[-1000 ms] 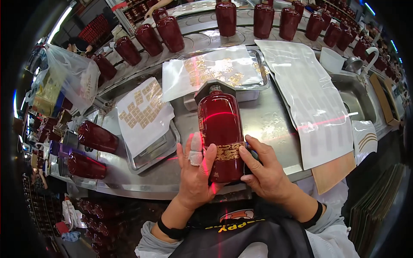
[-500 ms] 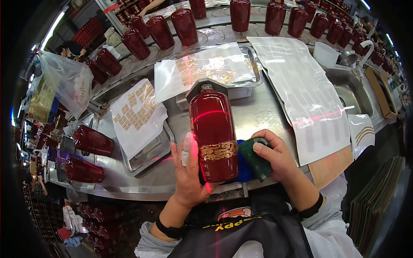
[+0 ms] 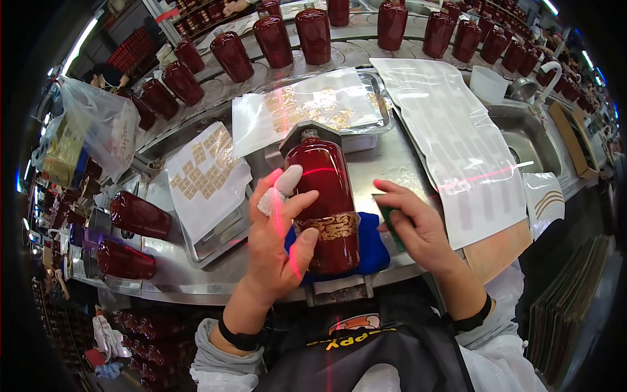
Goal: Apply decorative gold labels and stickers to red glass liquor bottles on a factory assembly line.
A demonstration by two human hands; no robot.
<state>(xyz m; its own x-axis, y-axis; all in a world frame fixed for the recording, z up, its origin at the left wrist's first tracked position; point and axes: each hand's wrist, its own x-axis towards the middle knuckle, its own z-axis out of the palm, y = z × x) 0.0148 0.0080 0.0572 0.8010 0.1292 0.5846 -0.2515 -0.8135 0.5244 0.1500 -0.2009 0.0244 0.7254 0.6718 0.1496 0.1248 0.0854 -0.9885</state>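
A dark red glass bottle point(image 3: 320, 179) lies in front of me, its neck against a dark angular holder point(image 3: 333, 134) and its lower end over a blue cloth point(image 3: 372, 245). A gold patterned band point(image 3: 336, 227) crosses its lower part. My left hand point(image 3: 277, 228) is at the bottle's left side, fingers apart and holding nothing, with pale covers on some fingertips; whether it touches the glass I cannot tell. To the right of the bottle, my right hand point(image 3: 421, 232) grips a flat dark green pad point(image 3: 392, 225), now seen nearly edge-on.
White sheets with gold decals point(image 3: 206, 170) rest on a metal tray point(image 3: 225, 245) at left; more decal sheets point(image 3: 261, 124) lie behind the bottle. A long white sheet point(image 3: 457, 150) stretches toward a sink point(image 3: 522, 134) at right. Red bottles point(image 3: 271, 39) line the conveyor point(image 3: 353, 55).
My left hand has risen from the bottle's lower left side, its fingers now spread. The right hand has drawn the green pad slightly away and turned it. Conveyor bottles have shifted right.
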